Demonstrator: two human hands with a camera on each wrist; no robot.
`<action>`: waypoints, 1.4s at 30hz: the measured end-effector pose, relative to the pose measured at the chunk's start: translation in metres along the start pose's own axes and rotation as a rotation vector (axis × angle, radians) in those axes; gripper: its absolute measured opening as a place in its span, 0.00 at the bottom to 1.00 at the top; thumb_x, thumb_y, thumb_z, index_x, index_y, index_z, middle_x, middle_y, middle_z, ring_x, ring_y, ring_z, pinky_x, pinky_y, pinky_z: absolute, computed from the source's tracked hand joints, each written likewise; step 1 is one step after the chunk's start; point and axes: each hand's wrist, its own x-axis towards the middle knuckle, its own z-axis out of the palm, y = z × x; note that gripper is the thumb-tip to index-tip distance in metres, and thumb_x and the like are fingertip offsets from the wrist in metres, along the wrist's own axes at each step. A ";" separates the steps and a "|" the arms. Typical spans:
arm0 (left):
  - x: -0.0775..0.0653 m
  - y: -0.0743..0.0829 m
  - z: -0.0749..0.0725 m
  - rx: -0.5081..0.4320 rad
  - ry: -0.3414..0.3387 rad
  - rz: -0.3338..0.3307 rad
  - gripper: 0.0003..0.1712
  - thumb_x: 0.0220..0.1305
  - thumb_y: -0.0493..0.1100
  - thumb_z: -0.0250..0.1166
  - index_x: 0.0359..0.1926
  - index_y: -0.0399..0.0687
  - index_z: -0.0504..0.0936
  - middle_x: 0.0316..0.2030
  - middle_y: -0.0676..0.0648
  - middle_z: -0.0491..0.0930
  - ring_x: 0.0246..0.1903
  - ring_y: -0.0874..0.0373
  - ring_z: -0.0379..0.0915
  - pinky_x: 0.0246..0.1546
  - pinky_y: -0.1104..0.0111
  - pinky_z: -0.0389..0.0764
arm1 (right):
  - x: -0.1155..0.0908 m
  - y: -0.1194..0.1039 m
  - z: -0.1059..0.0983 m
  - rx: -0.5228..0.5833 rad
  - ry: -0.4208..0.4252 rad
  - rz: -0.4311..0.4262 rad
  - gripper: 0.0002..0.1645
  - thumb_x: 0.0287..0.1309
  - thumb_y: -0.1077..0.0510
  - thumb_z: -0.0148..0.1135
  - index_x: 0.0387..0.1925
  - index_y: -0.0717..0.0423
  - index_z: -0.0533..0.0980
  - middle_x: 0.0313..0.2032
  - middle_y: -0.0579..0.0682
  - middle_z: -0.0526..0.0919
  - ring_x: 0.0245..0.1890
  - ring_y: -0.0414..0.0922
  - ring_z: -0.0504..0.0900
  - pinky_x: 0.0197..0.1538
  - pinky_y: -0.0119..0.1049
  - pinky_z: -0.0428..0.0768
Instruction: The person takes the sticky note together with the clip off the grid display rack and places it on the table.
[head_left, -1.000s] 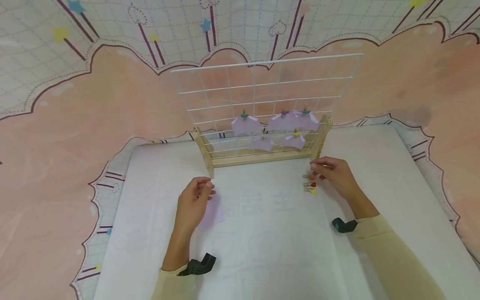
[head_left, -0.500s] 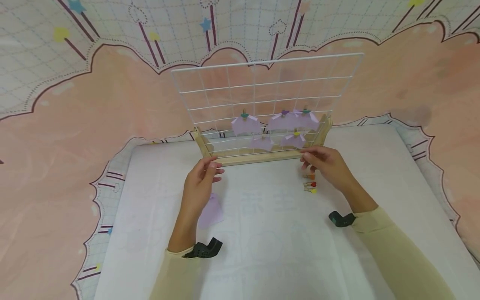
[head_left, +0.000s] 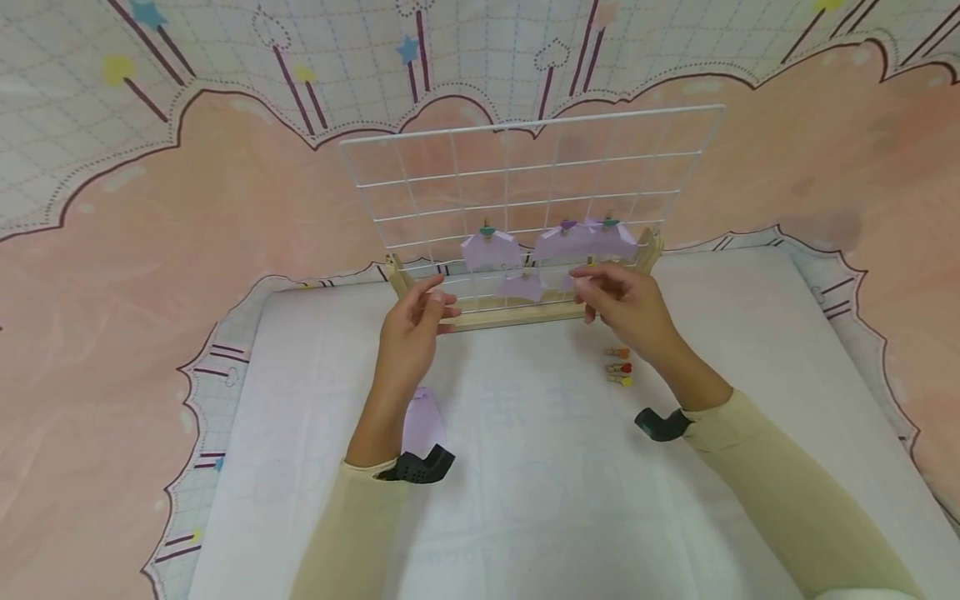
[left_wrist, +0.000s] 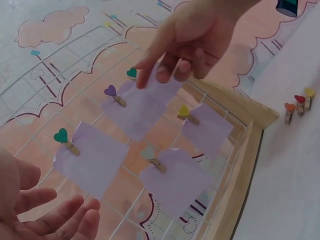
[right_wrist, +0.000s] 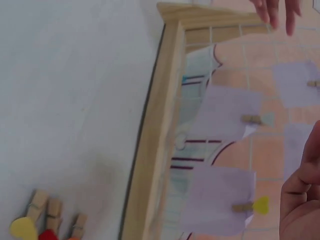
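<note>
A white wire grid rack (head_left: 525, 124) stands on a wooden base (head_left: 517, 318). Several purple paper notes (left_wrist: 92, 160) hang from it by small clothespins with heart tops, among them a green-heart clothespin (left_wrist: 72, 148) and a yellow-heart clothespin (right_wrist: 245, 206). My left hand (head_left: 412, 337) is raised near the rack's lower left corner, its fingers relaxed and holding nothing. In front of the lower right notes hovers my right hand (head_left: 628, 312), fingers loosely bent with nothing visible in them; it partly hides the yellow-clipped note.
On the white table (head_left: 525, 500), three clothespins (head_left: 619, 367) with orange, red and yellow hearts lie in a row below my right hand. Another purple note (head_left: 424, 419) lies beside my left forearm. A patterned cloth (head_left: 285, 183) covers the background.
Both hands have moved up and inward toward the rack, the left from over the note on the table, the right from beside the loose clothespins. The hanging notes have not moved.
</note>
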 end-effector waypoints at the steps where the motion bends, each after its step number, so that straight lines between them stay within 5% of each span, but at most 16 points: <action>1: 0.002 0.001 0.001 -0.006 -0.002 0.000 0.23 0.80 0.49 0.53 0.70 0.53 0.72 0.56 0.36 0.81 0.52 0.49 0.83 0.53 0.60 0.85 | 0.002 -0.003 0.002 0.000 0.005 -0.015 0.15 0.72 0.59 0.61 0.55 0.62 0.81 0.36 0.58 0.84 0.25 0.46 0.81 0.31 0.29 0.81; 9: 0.021 0.005 0.012 -0.092 0.001 -0.015 0.26 0.79 0.47 0.54 0.73 0.49 0.68 0.56 0.33 0.79 0.52 0.45 0.83 0.52 0.64 0.86 | 0.022 -0.023 0.019 0.019 0.029 -0.081 0.15 0.69 0.60 0.64 0.54 0.60 0.82 0.32 0.49 0.86 0.22 0.44 0.80 0.31 0.32 0.82; 21: 0.037 0.011 0.030 -0.135 0.025 0.030 0.23 0.77 0.42 0.58 0.68 0.45 0.71 0.53 0.31 0.80 0.49 0.39 0.84 0.46 0.66 0.88 | 0.047 -0.053 0.054 -0.067 0.091 -0.122 0.18 0.65 0.53 0.69 0.55 0.51 0.84 0.33 0.55 0.86 0.20 0.53 0.80 0.25 0.31 0.80; 27: 0.041 0.013 0.034 -0.165 0.047 0.040 0.18 0.77 0.41 0.58 0.63 0.41 0.72 0.49 0.29 0.80 0.40 0.50 0.85 0.42 0.67 0.88 | 0.060 -0.060 0.069 -0.108 0.089 -0.145 0.21 0.65 0.52 0.70 0.57 0.51 0.83 0.35 0.53 0.88 0.17 0.48 0.80 0.22 0.32 0.78; 37: 0.048 0.010 0.036 -0.115 0.063 0.052 0.11 0.75 0.39 0.58 0.52 0.37 0.75 0.31 0.44 0.81 0.28 0.58 0.81 0.34 0.67 0.87 | 0.075 -0.064 0.083 -0.350 0.128 -0.198 0.23 0.67 0.52 0.67 0.61 0.54 0.81 0.34 0.54 0.89 0.27 0.45 0.83 0.24 0.31 0.74; 42: 0.052 0.008 0.035 -0.070 0.066 0.060 0.10 0.74 0.38 0.60 0.49 0.35 0.77 0.29 0.45 0.81 0.25 0.62 0.80 0.31 0.72 0.86 | 0.079 -0.066 0.086 -0.498 0.149 -0.242 0.24 0.69 0.52 0.64 0.62 0.57 0.80 0.26 0.52 0.85 0.21 0.44 0.76 0.22 0.33 0.68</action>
